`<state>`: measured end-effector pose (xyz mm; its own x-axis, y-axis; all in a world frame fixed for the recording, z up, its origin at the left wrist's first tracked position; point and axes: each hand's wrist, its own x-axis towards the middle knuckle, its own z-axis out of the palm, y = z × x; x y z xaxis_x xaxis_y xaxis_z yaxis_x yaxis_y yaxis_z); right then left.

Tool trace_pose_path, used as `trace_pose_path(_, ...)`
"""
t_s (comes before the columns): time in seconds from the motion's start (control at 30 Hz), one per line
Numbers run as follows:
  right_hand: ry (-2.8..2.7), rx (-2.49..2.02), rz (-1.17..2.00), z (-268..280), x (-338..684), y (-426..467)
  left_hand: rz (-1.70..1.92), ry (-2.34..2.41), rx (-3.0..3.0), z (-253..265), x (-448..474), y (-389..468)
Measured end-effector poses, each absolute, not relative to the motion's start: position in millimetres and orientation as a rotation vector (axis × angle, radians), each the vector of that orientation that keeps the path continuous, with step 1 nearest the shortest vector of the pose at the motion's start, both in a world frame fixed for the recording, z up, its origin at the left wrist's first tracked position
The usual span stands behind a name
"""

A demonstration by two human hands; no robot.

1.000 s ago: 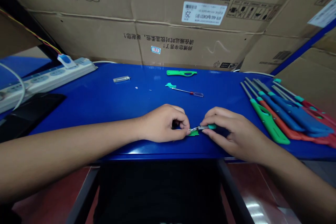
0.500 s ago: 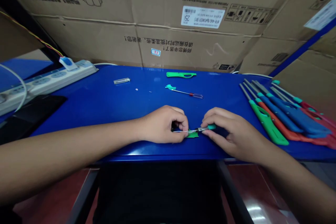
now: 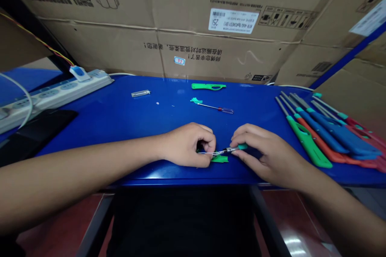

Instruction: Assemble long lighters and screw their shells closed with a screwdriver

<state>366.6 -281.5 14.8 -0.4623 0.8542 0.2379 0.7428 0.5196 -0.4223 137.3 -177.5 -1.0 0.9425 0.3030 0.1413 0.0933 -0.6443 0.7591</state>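
Observation:
My left hand (image 3: 189,147) is closed around a green lighter casing half (image 3: 222,159), just above the table's front edge; most of the casing is hidden by the fingers. Thin white wires (image 3: 216,153) run from the left fingers to a short metal tube with a teal end (image 3: 241,146). My right hand (image 3: 268,152) pinches that tube between thumb and fingers. Beyond the hands lie a screwdriver (image 3: 225,110) with a clear handle, a small teal piece (image 3: 196,100) and another green casing half (image 3: 208,86).
Several long-necked lighters (image 3: 313,140) in green, orange, blue and red lie at the right. A clear small tank (image 3: 140,93) and white bits rest farther back. At left are a power strip (image 3: 57,90) and a black object (image 3: 39,130). Cardboard (image 3: 187,20) stands behind.
The green casing end in my left hand has dipped slightly, and more of the white wires shows above it. My right hand stays nearly still on the tube.

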Motion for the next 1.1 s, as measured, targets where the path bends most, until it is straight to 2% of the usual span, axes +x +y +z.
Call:
trace_pose_path(0.33,-2.327,-1.306,0.362,12.9,363.6,-281.6,0.556,0.264,2.349,-4.9,136.9,-186.1)
trace_pose_path(0.7,-2.303,-1.259,0.267,8.1,366.0,-280.9,0.475,0.35,2.223,-1.1,136.3,-183.0)
trace_pose_path(1.1,-2.305,-1.248,0.224,6.0,365.6,-281.3,0.611,0.35,2.337,-3.8,135.2,-185.7)
